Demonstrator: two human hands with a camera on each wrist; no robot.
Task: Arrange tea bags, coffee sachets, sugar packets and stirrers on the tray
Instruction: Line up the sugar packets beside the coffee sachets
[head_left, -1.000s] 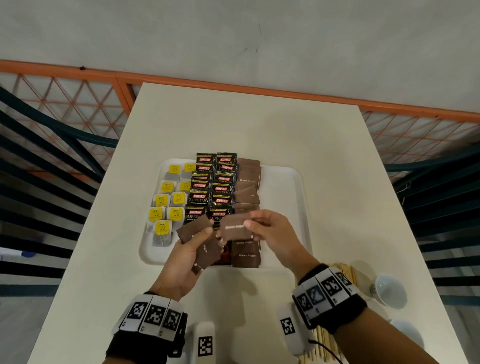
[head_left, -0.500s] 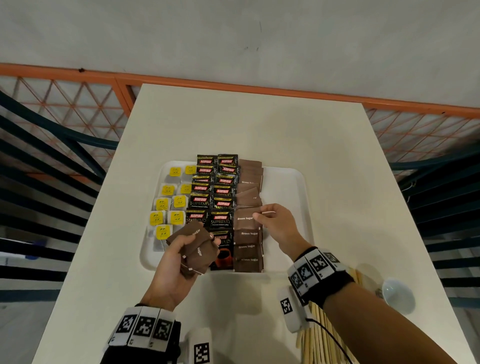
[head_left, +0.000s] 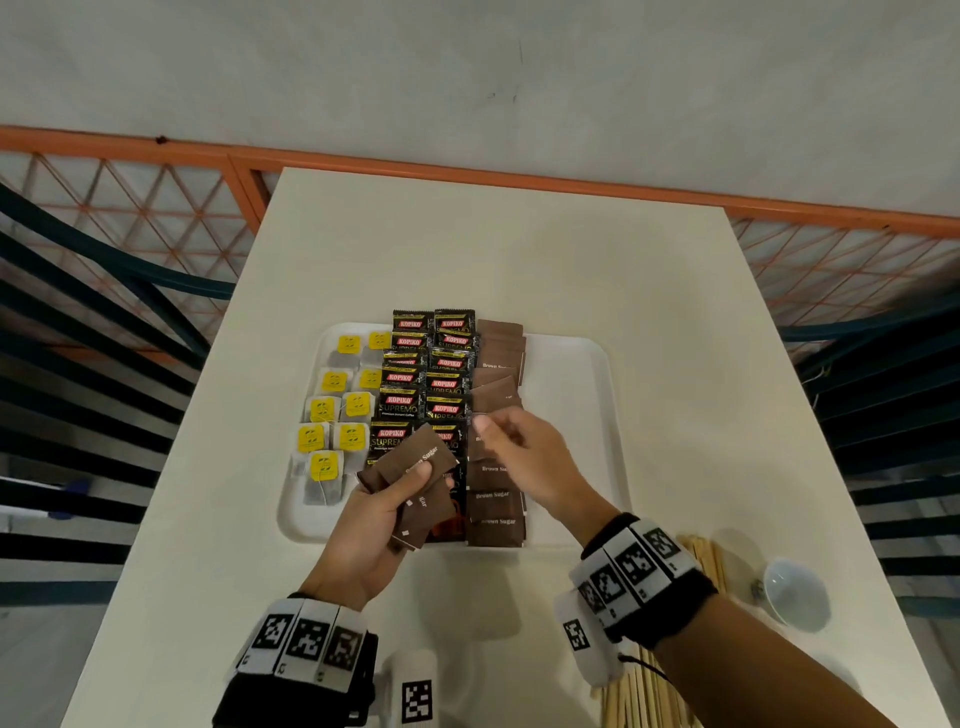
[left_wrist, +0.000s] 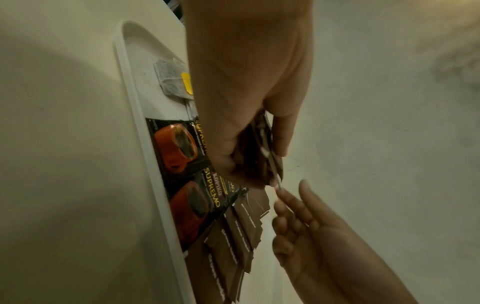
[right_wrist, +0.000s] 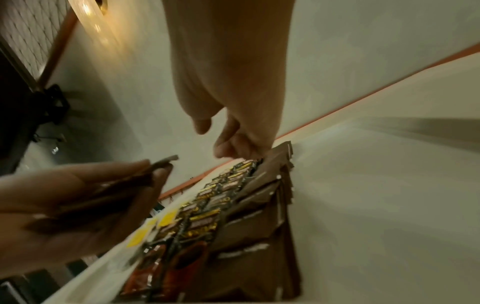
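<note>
A white tray holds yellow-tagged tea bags on the left, black coffee sachets in the middle and a column of brown sugar packets to their right. My left hand grips a small stack of brown sugar packets above the tray's near edge; they also show in the left wrist view. My right hand hovers over the sugar column with loosely curled fingers and holds nothing. Its fingertips reach close to the held stack. Wooden stirrers lie on the table under my right forearm.
A small white cup stands on the table's right side near the stirrers. The tray's right third is bare. An orange railing runs behind the table's far edge, and dark bars flank both sides.
My right hand carried one sugar packet from the left hand to the column, laid it down, and now comes back empty toward the stack. The left hand shifted slightly right.
</note>
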